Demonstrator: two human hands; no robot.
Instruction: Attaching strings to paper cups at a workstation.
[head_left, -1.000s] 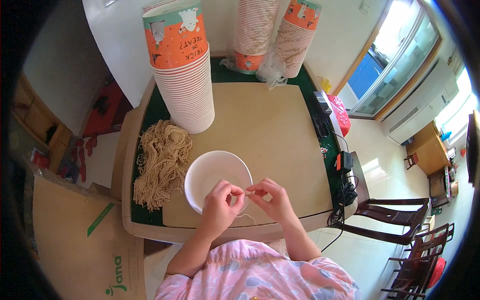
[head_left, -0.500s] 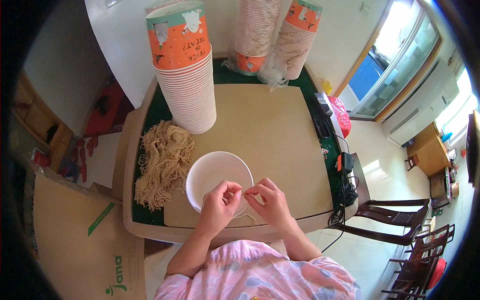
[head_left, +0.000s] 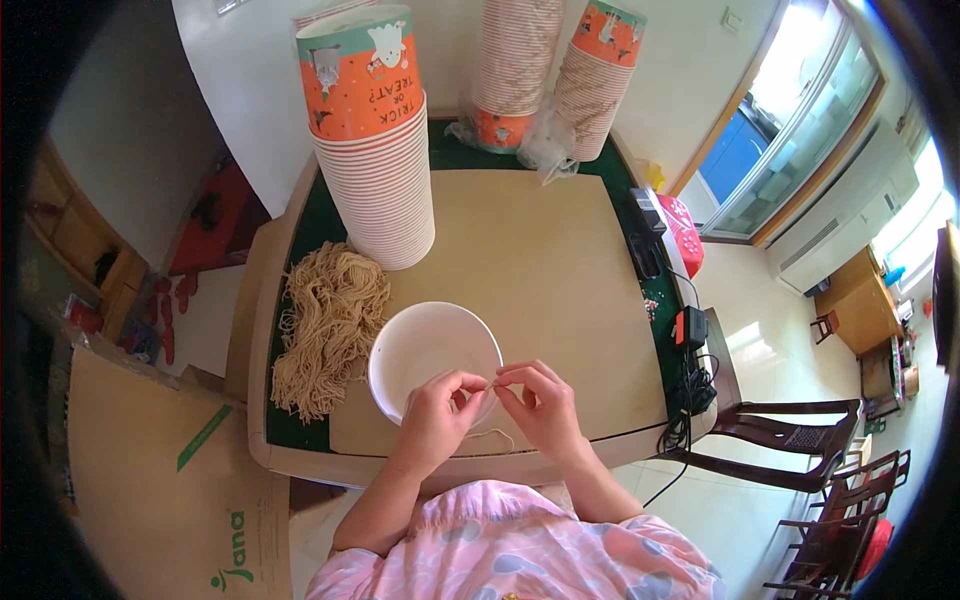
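A white paper bucket (head_left: 425, 335) stands on the brown board close to me, its open top facing up. Over its near right rim, my left hand (head_left: 435, 420) and my right hand (head_left: 543, 408) meet fingertip to fingertip. Both pinch a thin beige cord (head_left: 497, 433), whose loose loop hangs beside the bucket by the table's front edge. The fingers mostly cover the pinched part, so I cannot tell whether it is knotted. Left of the bucket lies a heap of beige cords (head_left: 330, 335).
A tall stack of nested orange-and-green printed buckets (head_left: 375, 180) rises behind the cord heap. Two more stacks (head_left: 515, 60) stand at the back, partly in clear plastic. Black cables and adapters (head_left: 690, 360) run along the right edge; a dark wooden chair (head_left: 780, 435) is beyond.
The bucket has shifted very slightly left. My fingertips have moved a little, still pinched close together; the cord loop stays beside the bucket.
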